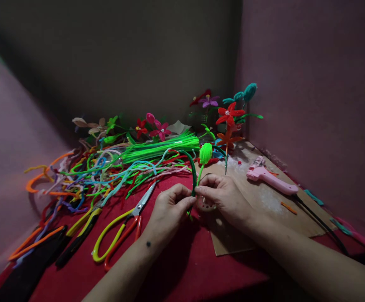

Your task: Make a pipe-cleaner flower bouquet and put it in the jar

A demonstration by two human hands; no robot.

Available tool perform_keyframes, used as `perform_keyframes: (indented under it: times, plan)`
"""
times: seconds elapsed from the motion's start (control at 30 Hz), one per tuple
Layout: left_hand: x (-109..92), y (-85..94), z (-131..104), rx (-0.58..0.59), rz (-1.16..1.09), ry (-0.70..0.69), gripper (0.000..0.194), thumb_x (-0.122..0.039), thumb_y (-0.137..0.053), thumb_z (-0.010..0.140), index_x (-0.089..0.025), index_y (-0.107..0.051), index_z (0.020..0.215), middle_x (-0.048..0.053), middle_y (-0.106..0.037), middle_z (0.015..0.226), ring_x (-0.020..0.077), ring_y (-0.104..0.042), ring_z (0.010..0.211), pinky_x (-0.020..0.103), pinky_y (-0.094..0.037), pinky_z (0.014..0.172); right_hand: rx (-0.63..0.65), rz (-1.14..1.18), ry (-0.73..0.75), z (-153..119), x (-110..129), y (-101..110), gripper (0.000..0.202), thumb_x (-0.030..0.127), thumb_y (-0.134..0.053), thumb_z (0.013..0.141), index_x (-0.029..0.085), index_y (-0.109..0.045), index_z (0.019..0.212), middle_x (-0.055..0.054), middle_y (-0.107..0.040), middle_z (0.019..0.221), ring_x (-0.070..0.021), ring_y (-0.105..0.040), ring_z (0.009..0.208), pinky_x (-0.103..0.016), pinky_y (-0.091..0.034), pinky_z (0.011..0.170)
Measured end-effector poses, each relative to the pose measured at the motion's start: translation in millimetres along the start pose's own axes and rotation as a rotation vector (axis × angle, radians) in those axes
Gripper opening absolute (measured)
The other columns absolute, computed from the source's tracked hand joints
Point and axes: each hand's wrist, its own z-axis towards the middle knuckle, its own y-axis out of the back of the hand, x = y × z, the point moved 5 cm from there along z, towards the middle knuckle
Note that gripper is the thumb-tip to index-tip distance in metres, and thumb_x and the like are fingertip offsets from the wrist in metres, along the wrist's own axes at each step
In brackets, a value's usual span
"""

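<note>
Bench (170,272) covered in red cloth, set in a corner between mauve side walls (311,84) and a dark grey back wall (138,54). Item in hand: one fuzzy bright green bud (205,153) on a thin bright green stem (200,173), upright at centre, over the cardboard's left edge; beside it, one dark green fuzzy strip (193,165), arched, running down to the same spot. Left hand (170,207): thumb and forefinger clamped on the stem's lower part, where the strip meets it. Right hand (228,196): thumb and forefinger pinched just above, on the same joint; which strand lies under which fingertip cannot be told. Handling note, as judged: a steady lower grip, the strip drawn snug against the stem, and light, even tension should give a neat joint without bending the bud; the strip's loose arch is best held clear of the heap. Around: heap of multicoloured fuzzy strips (107,176), bundle of bright green strips (166,147), scissors with yellow and orange handles (136,211), yellow-and-black-handled pliers (78,243), pink glue gun (272,179) on brown cardboard (229,243), red fuzzy flower (230,113) behind.
</note>
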Motion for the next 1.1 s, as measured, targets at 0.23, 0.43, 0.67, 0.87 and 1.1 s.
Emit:
perform_keyframes:
  times: [0.23, 0.43, 0.67, 0.87, 1.1]
  plan:
    - [8.0, -7.2, 1.7, 0.063, -0.284, 0.153, 0.021, -0.023, -0.070, 0.058, -0.014, -0.051, 0.060, -0.005, -0.051, 0.049, 0.0054, -0.043, 0.042, 0.017, -0.030, 0.042, 0.016, 0.016, 0.002, 0.8, -2.4, 0.1, 0.018, 0.026, -0.066, 0.063, 0.015, -0.052, 0.068, 0.006, -0.050, 0.054, -0.0065, -0.042, 0.043, -0.021, -0.033, 0.043]
    - [6.6, -4.2, 0.3, 0.056, -0.254, 0.182, 0.021, -0.026, -0.070, 0.060, -0.013, -0.054, 0.061, -0.006, -0.047, 0.044, 0.0021, -0.032, 0.036, 0.016, -0.020, 0.037, 0.021, 0.021, 0.086, 4.2, -1.1, 4.0, 0.013, 0.024, -0.064, 0.065, 0.015, -0.055, 0.070, 0.004, -0.053, 0.061, -0.0074, -0.045, 0.052, -0.022, -0.036, 0.051]
    - [7.9, -5.9, 1.8, 0.062, -0.157, 0.099, 0.016, -0.027, -0.064, 0.067, -0.013, -0.056, 0.063, -0.005, -0.048, 0.048, 0.0042, -0.034, 0.041, 0.018, -0.025, 0.040, 0.026, 0.018, 0.119, 4.1, 0.7, 3.2, 0.011, 0.022, -0.062, 0.067, 0.015, -0.057, 0.073, 0.004, -0.053, 0.062, -0.0076, -0.045, 0.055, -0.023, -0.035, 0.054]
    - [2.0, -0.2, -0.1, -0.044, 0.166, -0.187, 0.014, -0.026, -0.055, 0.076, -0.016, -0.065, 0.076, 0.000, -0.062, 0.069, 0.0118, -0.052, 0.066, 0.022, -0.039, 0.064, 0.020, 0.022, 0.132, 5.0, 3.4, 1.9, 0.010, 0.021, -0.063, 0.065, 0.015, -0.055, 0.068, 0.004, -0.053, 0.063, -0.0080, -0.046, 0.056, -0.024, -0.037, 0.058]
    - [3.2, 5.3, 1.3, -0.065, 0.181, -0.201, 0.018, -0.028, -0.053, 0.076, -0.015, -0.065, 0.077, 0.001, -0.063, 0.069, 0.0127, -0.052, 0.065, 0.023, -0.040, 0.063, 0.040, -0.093, 0.058, 0.7, 7.7, -1.2, 0.016, 0.028, -0.061, 0.067, 0.013, -0.061, 0.071, 0.000, -0.056, 0.066, -0.0108, -0.048, 0.060, -0.025, -0.038, 0.059]
